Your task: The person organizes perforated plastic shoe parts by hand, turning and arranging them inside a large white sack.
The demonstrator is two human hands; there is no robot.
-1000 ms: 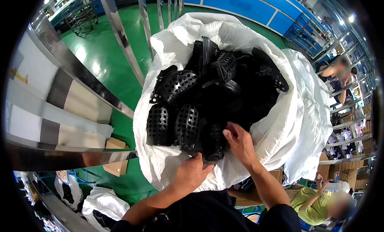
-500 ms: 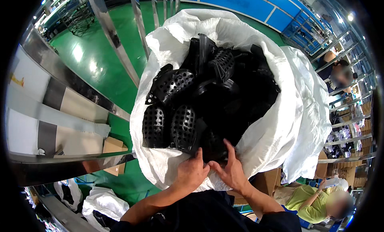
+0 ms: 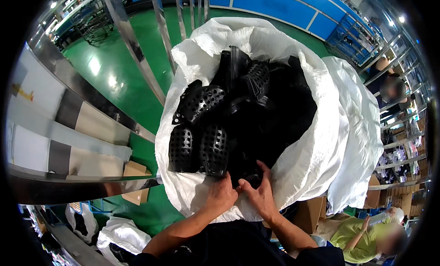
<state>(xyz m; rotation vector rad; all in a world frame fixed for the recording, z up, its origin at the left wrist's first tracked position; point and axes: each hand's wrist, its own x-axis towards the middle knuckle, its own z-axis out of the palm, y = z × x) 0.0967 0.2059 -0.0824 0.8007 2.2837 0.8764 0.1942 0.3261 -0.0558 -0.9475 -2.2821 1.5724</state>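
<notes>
A big white woven sack point(image 3: 316, 174) stands open in front of me, filled with black perforated clogs. Two of them, a left clog point(image 3: 182, 149) and a neighbouring clog point(image 3: 214, 149), lie side by side at its near left. At the near rim, my right hand point(image 3: 259, 195) has thumb and forefinger around a dark clog point(image 3: 250, 173), low in the sack's shadow. My left hand point(image 3: 222, 192) is closed at the same clog's left side, its fingertips partly hidden. Another holed clog point(image 3: 204, 102) lies tilted farther in. Deep shadow hides much of the sack's right side.
Another white sack point(image 3: 357, 128) leans at the right. Metal rails point(image 3: 137, 55) run along the left, above a green floor point(image 3: 96, 69). Smaller white sacks point(image 3: 121, 234) sit at lower left. A person in a yellow-green top point(image 3: 362, 241) is at lower right, near cardboard boxes point(image 3: 309, 215).
The sack and its surroundings have shifted slightly down and right in view. My hands stay at the near rim, and the clog between them shows at a changed angle.
</notes>
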